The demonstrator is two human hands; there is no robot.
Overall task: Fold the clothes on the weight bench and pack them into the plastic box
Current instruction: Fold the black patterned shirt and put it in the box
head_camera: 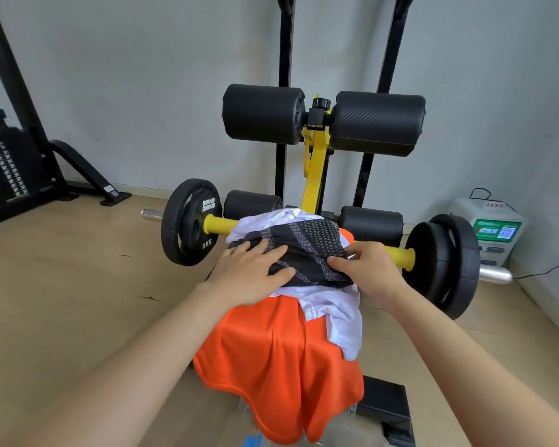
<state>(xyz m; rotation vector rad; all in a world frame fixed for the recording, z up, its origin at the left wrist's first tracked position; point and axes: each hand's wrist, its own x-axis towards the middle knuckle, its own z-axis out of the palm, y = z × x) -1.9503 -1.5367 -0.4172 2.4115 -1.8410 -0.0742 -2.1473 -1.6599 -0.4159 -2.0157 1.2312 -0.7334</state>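
Note:
A dark grey patterned garment (307,250) lies on top of the pile on the weight bench. My left hand (250,272) rests flat on its left part with fingers straight. My right hand (367,269) pinches its right edge between thumb and fingers. Under it lies a white garment (339,309), which also shows behind it. An orange garment (278,369) covers the bench and hangs toward me. A bit of clear plastic (347,411) shows below the orange cloth; I cannot tell whether it is the box.
The yellow bench post (317,169) with black foam rollers (263,114) rises behind the pile. A barbell with black plates (188,221) crosses behind the clothes. A black bench foot (388,404) sits at lower right. A white machine (494,230) stands by the right wall, a weight rack (10,162) at left.

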